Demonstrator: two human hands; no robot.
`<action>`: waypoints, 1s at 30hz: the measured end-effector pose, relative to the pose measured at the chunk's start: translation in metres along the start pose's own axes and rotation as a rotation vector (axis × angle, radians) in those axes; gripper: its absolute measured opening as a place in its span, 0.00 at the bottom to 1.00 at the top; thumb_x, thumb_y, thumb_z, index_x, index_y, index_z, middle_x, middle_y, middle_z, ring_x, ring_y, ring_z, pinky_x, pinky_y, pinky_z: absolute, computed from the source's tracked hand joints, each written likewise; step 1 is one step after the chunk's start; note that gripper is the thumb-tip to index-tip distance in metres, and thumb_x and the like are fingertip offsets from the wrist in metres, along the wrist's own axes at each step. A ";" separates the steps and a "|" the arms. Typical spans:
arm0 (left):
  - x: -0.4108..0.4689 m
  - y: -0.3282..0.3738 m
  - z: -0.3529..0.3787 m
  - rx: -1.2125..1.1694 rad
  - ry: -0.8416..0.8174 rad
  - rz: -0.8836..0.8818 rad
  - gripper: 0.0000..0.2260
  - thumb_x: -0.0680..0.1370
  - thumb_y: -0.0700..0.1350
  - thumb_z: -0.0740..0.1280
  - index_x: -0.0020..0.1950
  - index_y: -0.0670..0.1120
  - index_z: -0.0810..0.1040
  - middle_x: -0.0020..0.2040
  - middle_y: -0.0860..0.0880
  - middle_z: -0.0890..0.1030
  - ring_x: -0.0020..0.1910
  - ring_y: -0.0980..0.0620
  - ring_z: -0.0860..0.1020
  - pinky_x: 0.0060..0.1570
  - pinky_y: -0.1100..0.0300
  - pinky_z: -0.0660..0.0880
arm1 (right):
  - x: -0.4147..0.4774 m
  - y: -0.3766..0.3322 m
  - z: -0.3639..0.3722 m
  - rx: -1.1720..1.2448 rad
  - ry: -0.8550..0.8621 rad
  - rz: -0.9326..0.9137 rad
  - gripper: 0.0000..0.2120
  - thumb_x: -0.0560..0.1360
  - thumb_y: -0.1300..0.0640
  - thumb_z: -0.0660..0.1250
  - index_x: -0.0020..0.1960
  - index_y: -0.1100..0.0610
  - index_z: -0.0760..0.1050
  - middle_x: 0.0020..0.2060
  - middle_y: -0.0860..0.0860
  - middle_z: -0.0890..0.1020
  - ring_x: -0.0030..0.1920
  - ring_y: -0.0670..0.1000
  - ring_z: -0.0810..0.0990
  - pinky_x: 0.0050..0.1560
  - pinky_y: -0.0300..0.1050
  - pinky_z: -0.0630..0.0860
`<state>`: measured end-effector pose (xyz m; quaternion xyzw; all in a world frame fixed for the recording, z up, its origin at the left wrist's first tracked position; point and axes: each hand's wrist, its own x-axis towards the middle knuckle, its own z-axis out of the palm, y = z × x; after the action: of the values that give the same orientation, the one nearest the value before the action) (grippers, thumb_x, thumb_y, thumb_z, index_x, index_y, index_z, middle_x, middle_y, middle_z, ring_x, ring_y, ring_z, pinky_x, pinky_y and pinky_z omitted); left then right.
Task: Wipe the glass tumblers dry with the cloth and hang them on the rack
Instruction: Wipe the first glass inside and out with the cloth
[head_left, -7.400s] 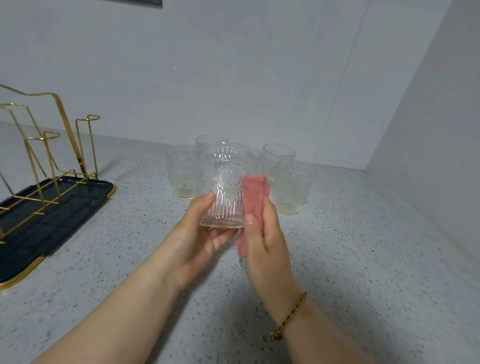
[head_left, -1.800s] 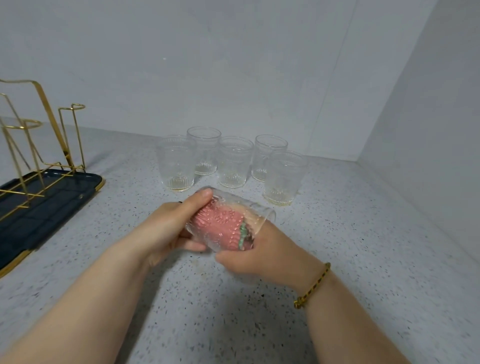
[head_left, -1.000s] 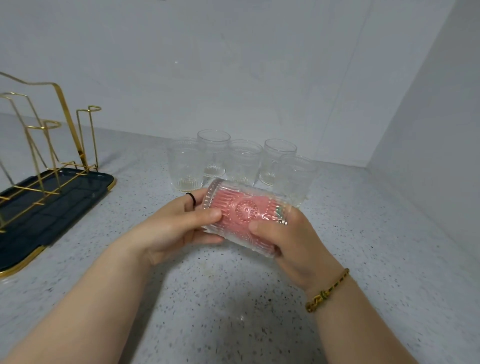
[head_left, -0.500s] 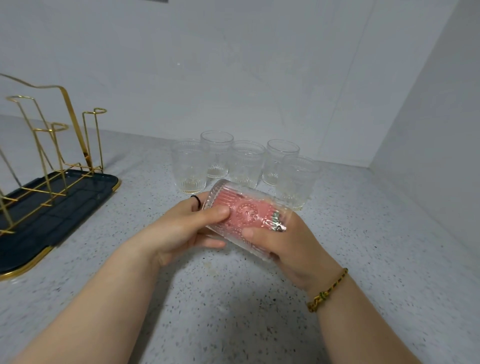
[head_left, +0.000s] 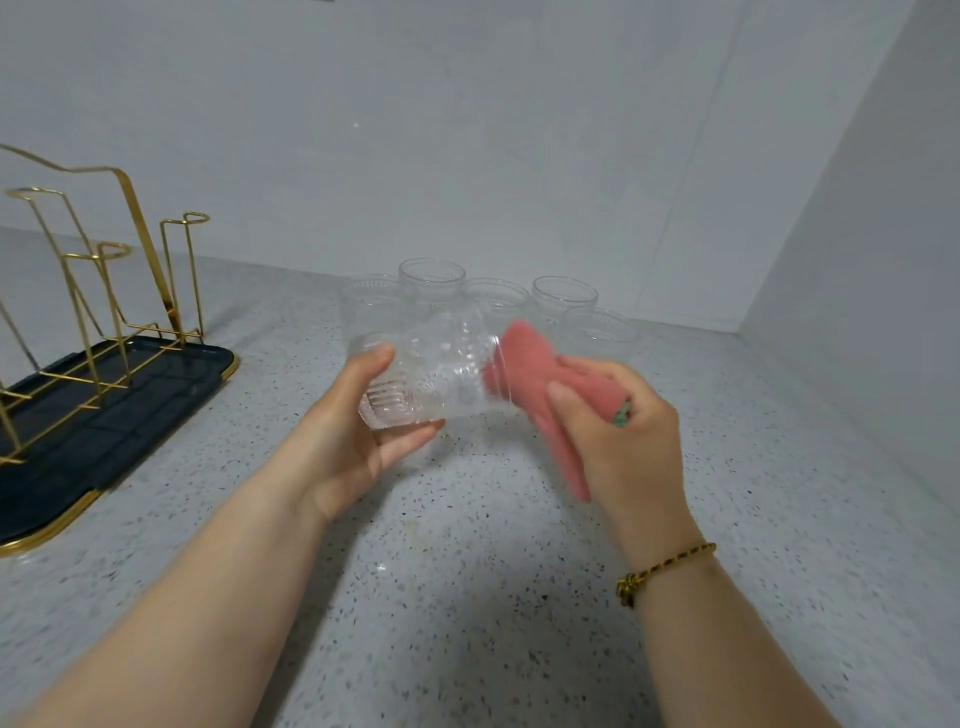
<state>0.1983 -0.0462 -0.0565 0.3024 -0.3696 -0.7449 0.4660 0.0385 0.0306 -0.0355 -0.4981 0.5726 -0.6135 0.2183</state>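
My left hand (head_left: 358, 436) grips a ribbed glass tumbler (head_left: 436, 376) by its base, lying on its side above the counter with its mouth to the right. My right hand (head_left: 623, 436) holds a pink cloth (head_left: 545, 384); the cloth's tip sits at the tumbler's mouth, the rest hangs from my fingers. Several more tumblers (head_left: 563, 301) stand upright in a cluster behind. The gold wire rack (head_left: 111, 291) stands on a dark tray (head_left: 119, 415) at the left, with nothing on its pegs.
A speckled grey counter (head_left: 467, 597) runs to white walls at the back and right, meeting in a corner (head_left: 737, 327). The tray's gold rim lies near my left forearm.
The cloth was stuffed inside the tumbler with my right hand at its mouth; now my right hand has drawn it out to the right, and the glass is lifted slightly.
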 end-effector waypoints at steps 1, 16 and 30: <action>0.000 0.001 0.000 -0.059 0.010 0.017 0.18 0.64 0.51 0.66 0.52 0.46 0.73 0.48 0.43 0.80 0.39 0.47 0.82 0.32 0.61 0.81 | 0.001 0.003 0.000 0.108 0.096 0.081 0.10 0.71 0.59 0.67 0.40 0.43 0.74 0.38 0.47 0.80 0.37 0.46 0.79 0.35 0.36 0.76; -0.005 -0.018 0.006 0.474 -0.304 0.029 0.15 0.56 0.52 0.71 0.41 0.49 0.81 0.39 0.55 0.85 0.42 0.58 0.82 0.41 0.71 0.75 | 0.004 0.009 0.007 0.688 0.072 0.332 0.12 0.73 0.65 0.64 0.55 0.58 0.74 0.44 0.53 0.82 0.39 0.47 0.82 0.40 0.38 0.80; 0.004 -0.033 0.012 0.307 -0.061 0.296 0.29 0.53 0.53 0.73 0.51 0.45 0.78 0.43 0.49 0.84 0.44 0.51 0.82 0.42 0.63 0.77 | -0.013 0.016 0.036 0.809 -0.220 0.663 0.14 0.77 0.61 0.56 0.59 0.63 0.73 0.53 0.62 0.79 0.55 0.59 0.77 0.56 0.52 0.74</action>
<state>0.1720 -0.0369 -0.0781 0.2894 -0.5330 -0.6122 0.5073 0.0693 0.0197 -0.0605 -0.2279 0.3906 -0.6276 0.6337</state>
